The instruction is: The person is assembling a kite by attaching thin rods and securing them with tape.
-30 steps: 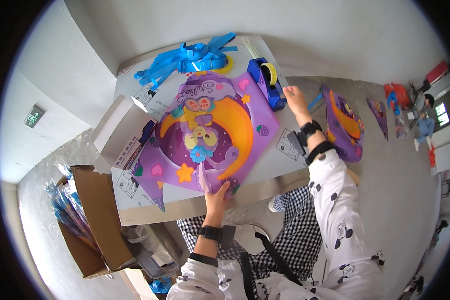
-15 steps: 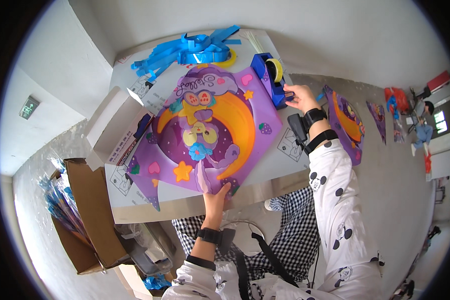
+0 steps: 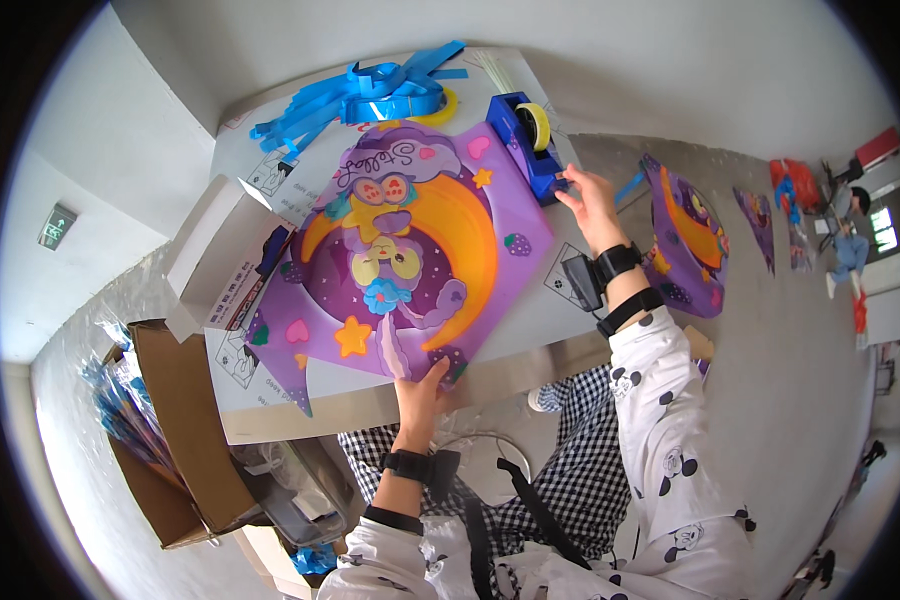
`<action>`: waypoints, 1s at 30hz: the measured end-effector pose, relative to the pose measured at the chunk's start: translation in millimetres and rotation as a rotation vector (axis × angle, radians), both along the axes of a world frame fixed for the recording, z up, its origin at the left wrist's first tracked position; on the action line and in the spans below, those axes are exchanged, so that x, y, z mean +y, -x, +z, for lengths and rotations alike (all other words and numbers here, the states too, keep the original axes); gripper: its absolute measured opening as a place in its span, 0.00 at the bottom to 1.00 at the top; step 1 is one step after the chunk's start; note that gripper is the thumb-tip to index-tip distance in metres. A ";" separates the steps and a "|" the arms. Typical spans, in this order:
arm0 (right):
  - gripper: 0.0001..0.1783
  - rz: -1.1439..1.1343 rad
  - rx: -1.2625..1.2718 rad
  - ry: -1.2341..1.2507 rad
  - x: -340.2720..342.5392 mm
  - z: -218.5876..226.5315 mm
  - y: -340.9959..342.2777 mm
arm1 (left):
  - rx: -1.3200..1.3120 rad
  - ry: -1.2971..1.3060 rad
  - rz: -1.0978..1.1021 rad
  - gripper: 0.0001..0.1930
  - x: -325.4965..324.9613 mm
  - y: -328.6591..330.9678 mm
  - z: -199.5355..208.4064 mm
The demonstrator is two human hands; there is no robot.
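Observation:
A large purple printed sheet, pointed like a kite, lies across the table with a yellow moon and a cartoon figure on it. My left hand grips its near edge, thumb on top. At the sheet's far right corner stands a blue tape dispenser with a yellowish roll of tape. My right hand is at the dispenser's near end, thumb and fingertips pinched together. Whether a strip of tape is between those fingertips is too small to see.
Blue ribbons lie heaped at the table's far side, above another yellow roll. An open white box stands at the left. Below it is a brown carton of wrapped items. More purple printed sheets lie beyond the table's right.
The view has shifted slightly, so the table sits a little further left. My right fingertips stay by the dispenser's near end, and my left hand keeps its grip on the sheet.

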State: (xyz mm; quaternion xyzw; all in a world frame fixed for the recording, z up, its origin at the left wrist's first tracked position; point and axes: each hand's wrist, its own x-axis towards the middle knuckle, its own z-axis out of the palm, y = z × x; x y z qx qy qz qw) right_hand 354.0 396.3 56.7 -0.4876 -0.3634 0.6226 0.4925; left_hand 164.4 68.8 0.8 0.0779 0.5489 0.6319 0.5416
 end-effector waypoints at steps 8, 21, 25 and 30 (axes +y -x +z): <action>0.05 -0.045 0.123 -0.063 -13.3 -21.2 -1.4 | 0.034 0.122 -0.063 0.22 -2.9 4.9 -3.8; 0.24 -0.100 0.067 -0.248 -11.7 -46.5 5.0 | -0.142 0.049 0.008 0.19 0.5 3.9 0.2; 0.10 -0.153 0.121 -0.149 -18.3 -43.5 29.1 | -0.058 0.104 -0.003 0.18 -11.4 13.5 -9.4; 0.12 -0.142 -0.706 -0.050 -2.9 -79.6 -40.7 | -0.044 0.035 -0.050 0.16 13.8 -12.0 -10.2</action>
